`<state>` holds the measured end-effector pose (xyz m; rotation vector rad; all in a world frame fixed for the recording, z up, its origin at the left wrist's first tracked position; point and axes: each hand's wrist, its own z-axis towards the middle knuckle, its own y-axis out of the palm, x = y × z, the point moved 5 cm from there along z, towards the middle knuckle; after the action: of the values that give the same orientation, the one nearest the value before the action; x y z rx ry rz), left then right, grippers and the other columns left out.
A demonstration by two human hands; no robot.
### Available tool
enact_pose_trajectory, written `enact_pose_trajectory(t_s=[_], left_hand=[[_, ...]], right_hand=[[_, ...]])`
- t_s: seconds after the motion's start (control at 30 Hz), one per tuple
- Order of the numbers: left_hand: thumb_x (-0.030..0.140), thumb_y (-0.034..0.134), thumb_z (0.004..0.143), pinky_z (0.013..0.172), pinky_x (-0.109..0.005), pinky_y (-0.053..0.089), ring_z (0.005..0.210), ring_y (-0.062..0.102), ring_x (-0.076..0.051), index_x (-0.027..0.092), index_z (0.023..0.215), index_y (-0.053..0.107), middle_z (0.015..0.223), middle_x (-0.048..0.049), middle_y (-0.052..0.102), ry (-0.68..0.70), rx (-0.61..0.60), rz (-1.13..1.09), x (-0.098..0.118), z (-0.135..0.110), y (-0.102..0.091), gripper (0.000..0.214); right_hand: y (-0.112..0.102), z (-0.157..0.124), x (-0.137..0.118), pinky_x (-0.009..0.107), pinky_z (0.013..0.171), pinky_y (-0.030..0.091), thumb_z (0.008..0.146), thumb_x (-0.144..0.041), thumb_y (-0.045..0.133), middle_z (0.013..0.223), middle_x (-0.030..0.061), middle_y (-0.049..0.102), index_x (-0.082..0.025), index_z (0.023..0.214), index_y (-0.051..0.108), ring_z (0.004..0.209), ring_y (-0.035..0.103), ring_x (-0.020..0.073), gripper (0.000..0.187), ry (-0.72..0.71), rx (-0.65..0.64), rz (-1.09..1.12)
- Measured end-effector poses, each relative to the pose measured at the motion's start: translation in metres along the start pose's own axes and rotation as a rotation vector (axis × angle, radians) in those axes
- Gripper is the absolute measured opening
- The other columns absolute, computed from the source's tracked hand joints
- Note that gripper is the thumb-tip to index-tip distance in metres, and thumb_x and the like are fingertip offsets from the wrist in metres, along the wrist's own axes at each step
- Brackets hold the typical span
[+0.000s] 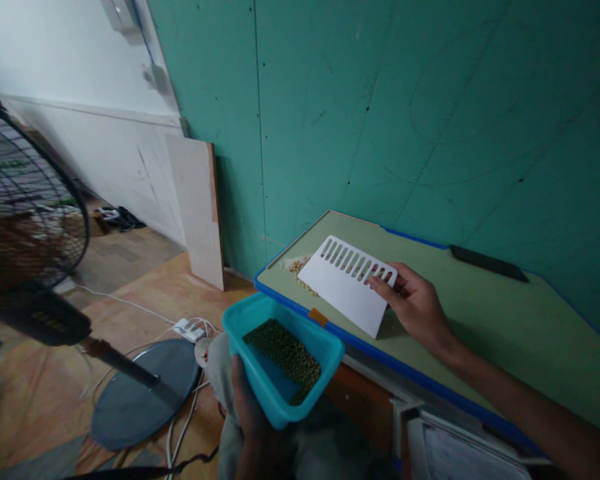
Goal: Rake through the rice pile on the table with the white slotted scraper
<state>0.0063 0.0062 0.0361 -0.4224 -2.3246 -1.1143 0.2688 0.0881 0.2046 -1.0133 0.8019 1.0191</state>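
Note:
A turquoise plastic basin (233, 319) is tilted below the table's front edge, with green beans and some paler beans (285, 353) inside it. My left hand (250, 400) grips its near left side from below. Over the tabletop, my right hand (415, 300) pinches the slotted end of a white plastic scraper (347, 293), thumb on top and fingers behind the slots. The scraper stands at a slant, its lower edge on or close to the table. Beside its left end lies a small pile of pale beans (297, 267), partly hidden by the scraper.
The pale green table (510, 320) has a blue rim and stands against a green wall (430, 120). A dark strip (487, 263) lies at its back edge. To the left are a standing fan (30, 220), cables with a power strip (189, 329), and a leaning board (195, 207).

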Motion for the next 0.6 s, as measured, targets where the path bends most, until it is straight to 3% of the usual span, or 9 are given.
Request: enact_pose_trajectory(t_s=[0.17,0.3,0.47,0.6], left_hand=[[0.065,0.063,0.09,0.116,-0.046,0.045,0.146,0.05,-0.033,0.03,0.154,0.053,0.143,-0.0049,0.07,0.046,-0.014,-0.032,0.0011,-0.0001,0.0029,0.075],[0.063,0.063,0.091,0.115,-0.044,0.045,0.146,0.049,-0.03,0.031,0.157,0.048,0.14,-0.0049,0.072,0.047,-0.022,0.01,-0.0006,0.004,0.0001,0.075],[0.062,0.068,0.088,0.115,-0.043,0.045,0.149,0.046,-0.032,0.026,0.153,0.054,0.141,-0.0073,0.071,0.096,0.028,-0.053,-0.0011,0.0067,-0.0032,0.076],[0.061,0.068,0.088,0.113,-0.048,0.048,0.146,0.049,-0.034,0.028,0.148,0.059,0.137,-0.0078,0.073,0.101,0.046,-0.032,-0.0007,0.0046,0.0001,0.069]], right_hand=[[0.0017,-0.0007,0.0015,0.027,0.062,0.055,0.085,-0.053,0.079,0.086,0.0039,0.078,-0.022,0.1,0.07,0.075,0.072,0.0197,0.036,0.016,-0.018,0.021],[0.001,-0.0006,0.0032,0.026,0.063,0.054,0.084,-0.052,0.08,0.088,0.0035,0.078,-0.022,0.1,0.071,0.075,0.071,0.0186,0.035,0.012,-0.006,0.034],[0.0018,-0.0007,0.0004,0.027,0.061,0.054,0.084,-0.053,0.079,0.089,0.0046,0.078,-0.022,0.102,0.07,0.074,0.071,0.0194,0.037,0.005,0.0,0.018],[0.0016,-0.0005,-0.0024,0.028,0.063,0.056,0.084,-0.053,0.08,0.091,0.0055,0.078,-0.022,0.102,0.07,0.077,0.072,0.0207,0.038,0.002,0.016,0.026]])
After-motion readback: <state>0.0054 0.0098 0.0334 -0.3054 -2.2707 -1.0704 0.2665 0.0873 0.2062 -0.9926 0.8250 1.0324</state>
